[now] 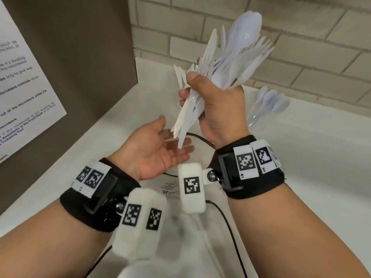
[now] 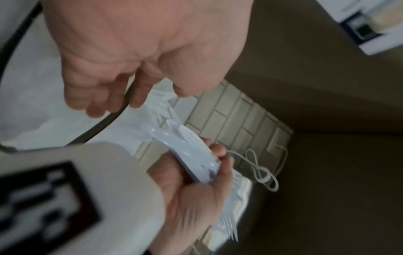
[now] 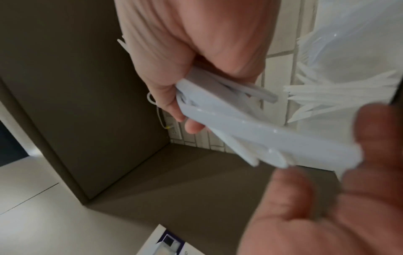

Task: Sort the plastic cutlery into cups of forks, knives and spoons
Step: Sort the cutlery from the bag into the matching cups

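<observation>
The right hand has its grip curled tight round a mixed bundle of plastic cutlery, held above the table: spoon bowls and fork tines fan out above the fist, handle ends poke out below it. Under those ends the left hand lies spread, palm up, seemingly just short of touching them.

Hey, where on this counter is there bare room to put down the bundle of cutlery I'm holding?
Bare white counter lies right of your right hand, in front of the clear cup of spoons. Another bare strip runs along the brown panel. Under your left hand it is crowded: black cable.
</observation>
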